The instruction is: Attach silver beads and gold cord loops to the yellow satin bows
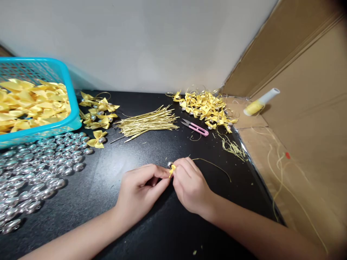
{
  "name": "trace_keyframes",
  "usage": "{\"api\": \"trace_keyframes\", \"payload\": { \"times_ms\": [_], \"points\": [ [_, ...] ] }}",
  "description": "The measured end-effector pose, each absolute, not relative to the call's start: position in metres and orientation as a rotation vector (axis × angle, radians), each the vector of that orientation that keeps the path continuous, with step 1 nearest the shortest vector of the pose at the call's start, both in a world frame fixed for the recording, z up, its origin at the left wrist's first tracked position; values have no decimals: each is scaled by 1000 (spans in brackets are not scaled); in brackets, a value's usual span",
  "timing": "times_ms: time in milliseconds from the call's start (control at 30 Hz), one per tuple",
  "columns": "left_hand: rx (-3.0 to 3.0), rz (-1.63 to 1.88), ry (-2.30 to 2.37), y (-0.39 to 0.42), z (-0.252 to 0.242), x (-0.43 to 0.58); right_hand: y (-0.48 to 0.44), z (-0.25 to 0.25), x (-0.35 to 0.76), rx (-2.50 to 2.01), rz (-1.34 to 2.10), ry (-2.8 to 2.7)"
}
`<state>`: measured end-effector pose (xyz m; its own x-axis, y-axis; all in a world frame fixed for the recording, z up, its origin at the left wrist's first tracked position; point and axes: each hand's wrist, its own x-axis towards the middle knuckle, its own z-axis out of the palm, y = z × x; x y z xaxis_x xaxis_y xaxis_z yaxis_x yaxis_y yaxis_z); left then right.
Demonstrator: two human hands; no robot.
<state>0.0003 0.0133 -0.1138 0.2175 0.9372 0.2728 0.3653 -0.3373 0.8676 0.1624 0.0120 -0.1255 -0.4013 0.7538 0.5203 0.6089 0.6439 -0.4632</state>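
Both hands meet low on the black table (114, 173). My left hand (141, 189) pinches a small yellow ribbon bow (171, 170) with a silver bead (170, 164) at its top. My right hand (189, 184) is closed on the same bow from the right, and a thin gold cord (214, 165) trails from it across the table to the right. Both hands' fingers are pressed together around the piece.
A turquoise basket (69, 94) of yellow bows stands at the far left, with several silver beads (32, 177) spread below it. Loose bows (97, 115), a bundle of gold cords (148, 122), pink snips (196, 128), a pile of finished bows (207, 106) and a yellow thread spool (257, 104) on cardboard (306, 137) lie beyond.
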Motion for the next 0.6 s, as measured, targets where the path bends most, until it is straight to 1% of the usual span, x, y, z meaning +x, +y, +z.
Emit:
{"api": "trace_keyframes", "payload": {
  "times_ms": [100, 167, 333, 400, 500, 600],
  "points": [
    [1870, 1125, 1188, 13, -115, -1, 12, -124, 164, -1050, 260, -2135],
    [1878, 1149, 1195, 15, -116, -2, 12, -121, 166, -1054, 321, -2096],
    [1983, 1275, 1115, 27, -109, -12, 20, -111, 176, -1011, 695, -1818],
    [2090, 1309, 1052, 31, -102, -16, 25, -105, 179, -967, 800, -1800],
    [2263, 1380, 923, 38, -85, -20, 33, -93, 180, -898, 795, -1879],
    [2439, 1483, 826, 48, -59, -19, 43, -73, 180, -779, 673, -1910]
  ]
}}
